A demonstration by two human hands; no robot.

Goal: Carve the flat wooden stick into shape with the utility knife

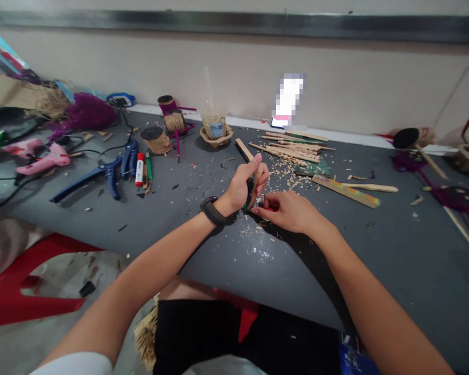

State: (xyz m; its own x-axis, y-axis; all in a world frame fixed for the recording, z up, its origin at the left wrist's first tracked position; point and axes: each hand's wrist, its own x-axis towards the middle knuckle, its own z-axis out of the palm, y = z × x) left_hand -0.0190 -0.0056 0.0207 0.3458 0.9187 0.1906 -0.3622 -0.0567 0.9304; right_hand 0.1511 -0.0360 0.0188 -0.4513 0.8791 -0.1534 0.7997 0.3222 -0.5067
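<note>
My left hand (pixel 243 183), with a dark watch on the wrist, is wrapped round a flat wooden strip (pixel 244 149). The strip stands at a slant, its pale upper end leaning away from me and its lower end down near the tabletop. Close on the right, my right hand (pixel 291 209) is closed round a small red tool (pixel 272 205), mostly hidden by the fingers; its kind cannot be made out. The fingertips of that hand are at the strip's lower part. Pale wood shavings (pixel 285 179) lie around and behind both hands.
Carved wooden sticks (pixel 293 148) and a painted strip (pixel 346 191) lie beyond my right hand. A drink cup (pixel 214 125) stands near the wall, with a lit phone (pixel 289 99) to its right. Leftward are blue cutters (pixel 97 177), a red marker (pixel 139 169) and pink glue guns (pixel 47 159).
</note>
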